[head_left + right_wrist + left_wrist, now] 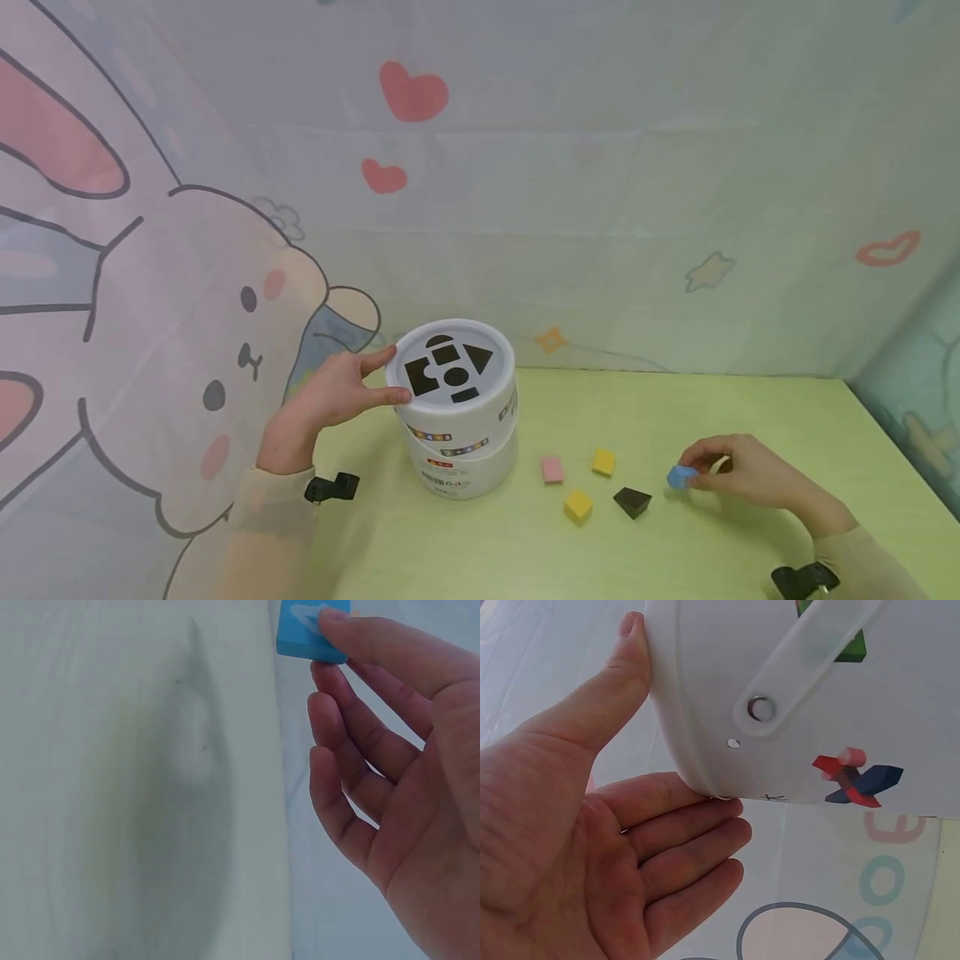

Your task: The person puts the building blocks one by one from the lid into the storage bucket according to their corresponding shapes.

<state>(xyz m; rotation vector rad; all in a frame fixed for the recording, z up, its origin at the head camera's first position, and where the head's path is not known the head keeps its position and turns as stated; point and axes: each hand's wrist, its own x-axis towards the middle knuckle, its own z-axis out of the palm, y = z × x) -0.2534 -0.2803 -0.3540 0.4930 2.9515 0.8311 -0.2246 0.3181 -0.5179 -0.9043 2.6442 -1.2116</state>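
A white shape-sorter bucket (465,471) stands upright, its lid (495,354) pierced with dark shaped holes. My left hand (341,390) touches the lid's rim on the left side, thumb and forefinger spread along it. In the left wrist view, that hand's (622,825) fingers are nearly straight against the bucket's edge, near its white handle (802,671). To the right, my right hand (753,471) pinches a small blue block (681,477) between thumb and fingers, low over the table. The right wrist view shows the blue block (311,634) at the fingertips, a pale mark on its face.
Between the bucket and the right hand lie a pink block (552,469), two yellow blocks (578,506) and a dark block (632,502) on the light green table (465,554). A printed cloth backdrop (562,208) rises behind the table and at its sides.
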